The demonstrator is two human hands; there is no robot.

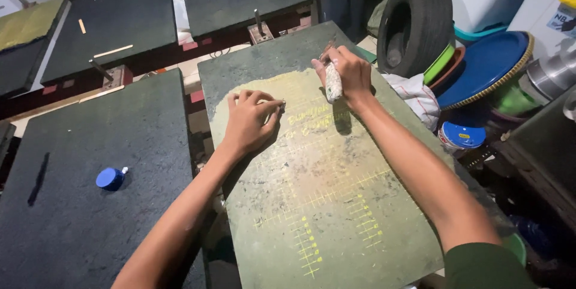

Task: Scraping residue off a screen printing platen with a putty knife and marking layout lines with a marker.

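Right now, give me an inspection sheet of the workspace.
Surface: green board with yellow grid lines and a pale patch of residue.
Job's things: white-wrapped tool upright in the right hand; small dark piece pinched on the board by the left hand.
Clutter: blue cap on the dark board at left.
Fingers: both hands closed on their items.
Cables: nothing seen.
Surroundings: tyre, blue plate, more dark boards behind.
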